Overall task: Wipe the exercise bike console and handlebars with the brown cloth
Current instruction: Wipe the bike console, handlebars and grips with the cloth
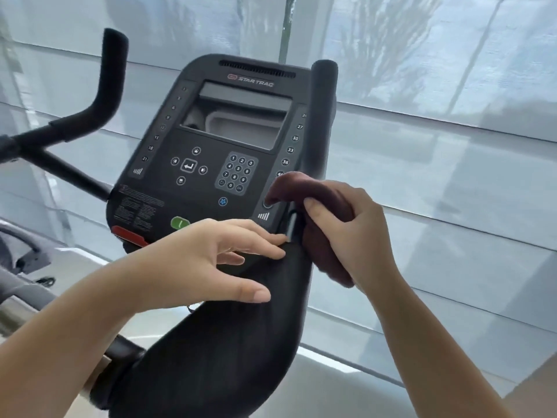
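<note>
Gripping the brown cloth, your right hand curls round it against the right handlebar, at the lower right corner of the console, which the cloth overlaps. Your left hand is relaxed and holds nothing, its straight, spread fingers touching the black padded bar below the console. Pale window blinds fill the room behind. Above the screen you can read "STAR TRAC"; the keypad shows number keys.

Matt plastic console, soft brown cloth
</note>
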A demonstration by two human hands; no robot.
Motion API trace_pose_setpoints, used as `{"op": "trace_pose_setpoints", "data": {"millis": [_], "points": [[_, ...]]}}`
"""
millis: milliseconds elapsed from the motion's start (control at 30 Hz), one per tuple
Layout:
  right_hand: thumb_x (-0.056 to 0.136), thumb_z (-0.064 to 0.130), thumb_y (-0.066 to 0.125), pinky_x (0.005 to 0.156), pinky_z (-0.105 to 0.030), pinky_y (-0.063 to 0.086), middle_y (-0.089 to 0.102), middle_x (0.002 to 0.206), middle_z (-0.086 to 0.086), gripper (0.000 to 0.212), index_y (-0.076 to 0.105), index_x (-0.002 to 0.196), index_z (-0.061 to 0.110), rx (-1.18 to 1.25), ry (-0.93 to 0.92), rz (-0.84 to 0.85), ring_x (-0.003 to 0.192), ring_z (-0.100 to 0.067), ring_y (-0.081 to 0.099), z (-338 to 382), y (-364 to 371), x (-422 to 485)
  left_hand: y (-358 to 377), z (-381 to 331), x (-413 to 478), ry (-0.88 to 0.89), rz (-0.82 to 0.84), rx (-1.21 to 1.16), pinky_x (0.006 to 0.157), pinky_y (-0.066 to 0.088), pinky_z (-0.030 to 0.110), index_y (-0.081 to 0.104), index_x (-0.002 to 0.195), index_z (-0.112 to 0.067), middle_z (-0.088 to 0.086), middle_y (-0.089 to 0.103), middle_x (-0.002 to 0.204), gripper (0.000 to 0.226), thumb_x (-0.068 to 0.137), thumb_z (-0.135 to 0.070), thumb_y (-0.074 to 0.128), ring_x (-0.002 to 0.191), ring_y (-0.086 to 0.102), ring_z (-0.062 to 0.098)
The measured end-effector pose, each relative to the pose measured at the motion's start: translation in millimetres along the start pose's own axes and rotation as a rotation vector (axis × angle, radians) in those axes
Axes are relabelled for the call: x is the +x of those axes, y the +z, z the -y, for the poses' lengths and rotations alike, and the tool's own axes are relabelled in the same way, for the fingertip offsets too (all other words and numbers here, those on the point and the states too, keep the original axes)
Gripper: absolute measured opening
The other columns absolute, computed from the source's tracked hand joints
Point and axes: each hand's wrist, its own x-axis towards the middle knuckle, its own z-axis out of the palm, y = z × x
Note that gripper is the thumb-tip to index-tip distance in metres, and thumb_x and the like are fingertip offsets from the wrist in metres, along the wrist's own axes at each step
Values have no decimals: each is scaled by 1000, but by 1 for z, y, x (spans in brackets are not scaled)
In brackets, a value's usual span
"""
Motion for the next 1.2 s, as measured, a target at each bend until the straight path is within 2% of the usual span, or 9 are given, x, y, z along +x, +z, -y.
{"op": "trace_pose_setpoints", "data": {"millis": [267, 433, 600, 700, 800, 867, 967, 1067, 1200], "points": [[76, 31, 68, 78, -14, 44, 62, 93, 6, 17, 65, 87, 43, 79, -30, 85, 84, 2, 57, -6, -8, -9, 23, -16, -10, -103, -167, -10, 83, 35, -2, 66, 107, -33, -35, 53, 118, 50, 58, -35, 72, 110, 50, -12], [77, 27, 67, 83, -30, 49, 64, 96, 1, 16, 66, 86, 40, 163, 2, 71, 86, -7, 60, -6, -6, -23, 34, -24, -15, -157, -246, -49, 88, 38, 3, 65, 109, -30, -33, 56, 117, 49, 62, -29, 73, 109, 52, -11], [79, 28, 65, 72, -5, 37, 62, 98, 0, 14, 63, 87, 39, 145, 20, 49, 84, 0, 56, -4, -3, -23, 45, -31, -19, -222, -340, 42, 94, 40, 12, 62, 115, -31, -32, 53, 122, 44, 75, -17, 73, 109, 51, -13], [79, 29, 64, 73, -9, 37, 61, 98, 0, 14, 64, 90, 38, 145, 9, 78, 83, 1, 55, -6, -4, -23, 52, -37, -18, -252, -399, 165, 99, 35, 15, 61, 118, -29, -33, 51, 123, 45, 75, -22, 73, 111, 48, -13], [79, 29, 64, 73, -4, 37, 61, 97, 0, 16, 65, 93, 37, 163, -27, 121, 82, 3, 55, -11, -9, -19, 57, -42, -16, -287, -447, 229, 93, 35, 7, 63, 116, -29, -33, 53, 118, 43, 75, -22, 73, 107, 50, -14], [79, 26, 65, 82, -13, 44, 65, 96, 0, 16, 67, 93, 35, 208, -52, 156, 86, -2, 57, -17, -14, -15, 59, -45, -13, -322, -499, 223, 86, 37, 4, 66, 108, -31, -34, 58, 110, 37, 74, -21, 75, 100, 52, -17], [79, 24, 66, 85, -42, 51, 69, 89, 1, 14, 68, 88, 34, 300, -57, 173, 89, -18, 62, -30, -23, -5, 62, -49, -4, -384, -604, 192, 75, 43, 9, 71, 92, -33, -31, 67, 91, 22, 73, -23, 75, 85, 60, -13], [78, 26, 66, 83, -45, 51, 68, 91, -1, 15, 67, 90, 35, 338, -91, 169, 88, -18, 63, -47, -30, 15, 65, -54, 13, -423, -661, 256, 67, 44, 14, 70, 88, -35, -23, 71, 78, 18, 72, -28, 75, 73, 65, -7], [78, 24, 67, 85, -39, 51, 66, 93, 0, 16, 67, 92, 33, 392, -142, 130, 88, -15, 62, -69, -37, 60, 66, -61, 52, -445, -646, 293, 84, 49, 25, 65, 97, -40, -14, 71, 92, 29, 71, -32, 74, 88, 63, -6]]}}
